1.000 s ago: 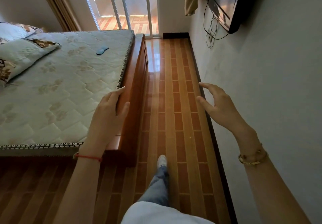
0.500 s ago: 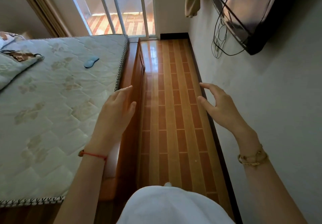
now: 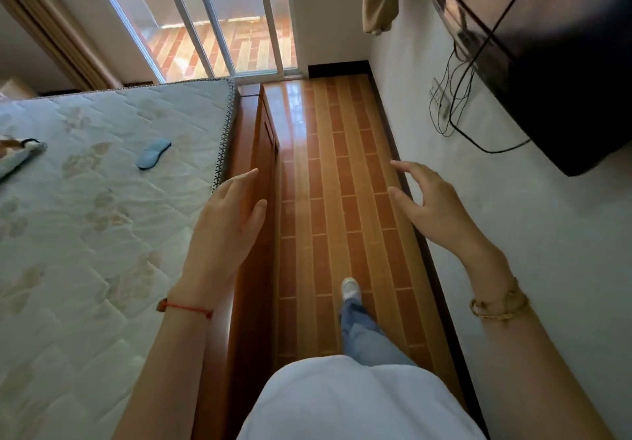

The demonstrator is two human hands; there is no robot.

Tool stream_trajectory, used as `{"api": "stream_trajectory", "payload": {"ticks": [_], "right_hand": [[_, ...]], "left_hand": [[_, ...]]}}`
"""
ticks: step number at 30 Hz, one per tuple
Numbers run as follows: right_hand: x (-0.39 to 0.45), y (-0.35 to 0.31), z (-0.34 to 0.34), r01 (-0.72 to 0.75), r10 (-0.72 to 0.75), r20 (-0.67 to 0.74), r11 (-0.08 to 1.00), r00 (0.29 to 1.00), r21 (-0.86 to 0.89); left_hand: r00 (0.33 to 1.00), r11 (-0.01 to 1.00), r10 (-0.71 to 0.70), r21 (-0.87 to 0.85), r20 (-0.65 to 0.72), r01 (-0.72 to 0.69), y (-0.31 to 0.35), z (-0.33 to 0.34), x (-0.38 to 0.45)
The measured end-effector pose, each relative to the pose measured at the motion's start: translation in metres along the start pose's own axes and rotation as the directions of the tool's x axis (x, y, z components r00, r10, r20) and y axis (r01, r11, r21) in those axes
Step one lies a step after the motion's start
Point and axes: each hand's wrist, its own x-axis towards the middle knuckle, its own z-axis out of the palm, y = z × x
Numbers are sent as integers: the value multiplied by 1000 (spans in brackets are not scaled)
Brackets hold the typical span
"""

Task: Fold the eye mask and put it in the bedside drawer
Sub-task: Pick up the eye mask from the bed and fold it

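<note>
A light blue eye mask with a dark edge lies flat on the quilted mattress, to the left of and beyond my hands. My left hand hovers open over the mattress edge and the wooden bed frame, holding nothing. My right hand is raised over the floor by the wall, fingers apart and empty. No bedside drawer is in view.
A narrow aisle of wood-pattern floor runs between the bed frame and the white wall. A wall-mounted TV with dangling cables sticks out on the right. A glass balcony door closes the far end. A pillow corner lies at the left.
I have walked forward along the aisle, so the eye mask is nearer and the TV looms larger. Both hands stay open and raised in the same pose.
</note>
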Motion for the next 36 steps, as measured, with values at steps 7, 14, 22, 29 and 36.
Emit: {"api": "stream_trajectory", "payload": {"ticks": [7, 14, 22, 29, 36], "right_hand": [[190, 9, 1, 59, -61, 62, 998, 996, 21], [351, -5, 15, 134, -131, 148, 991, 980, -8], [495, -16, 60, 195, -187, 176, 980, 966, -30], [638, -45, 139, 297, -282, 266, 955, 922, -18], [762, -115, 219, 438, -425, 456, 895, 782, 83]], "left_hand": [[997, 998, -53, 30, -54, 55, -29, 26, 167], [985, 989, -135, 41, -107, 140, -61, 40, 296], [971, 978, -199, 34, -129, 205, -129, 60, 401], [932, 942, -319, 52, -174, 332, -211, 57, 482], [849, 876, -454, 38, -271, 481, -285, 28, 550]]}}
